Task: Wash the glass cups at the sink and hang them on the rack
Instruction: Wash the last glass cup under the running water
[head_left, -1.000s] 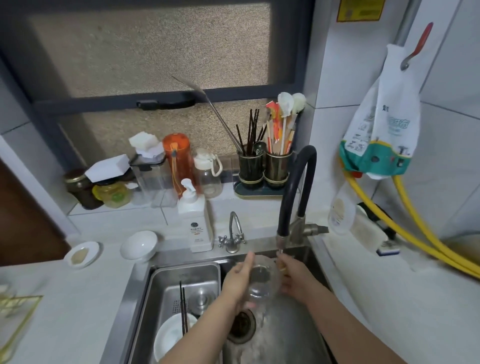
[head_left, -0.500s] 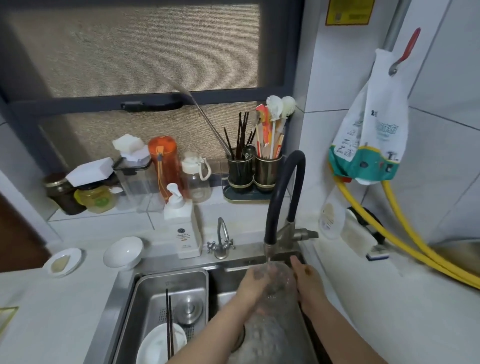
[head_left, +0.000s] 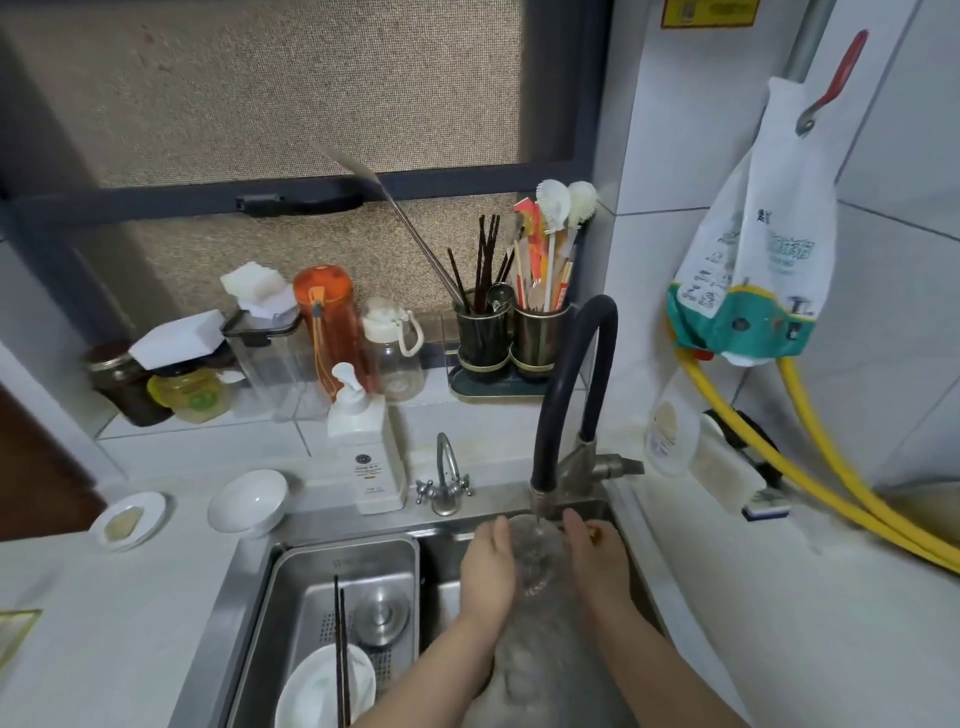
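Right now we hold a clear glass cup between both hands under the black curved faucet, over the right basin of the steel sink. Our left hand presses its flat palm and straight fingers against the cup's left side; our right hand cups the right side the same way, fingers seemingly extended, though the blur of water and glass makes the grip hard to judge. Water streams into the cup's round mouth. In the left basin, a shiny metal tray carries a smooth white plate with dark chopsticks laid across it. A white pump bottle stands on the pale bench.
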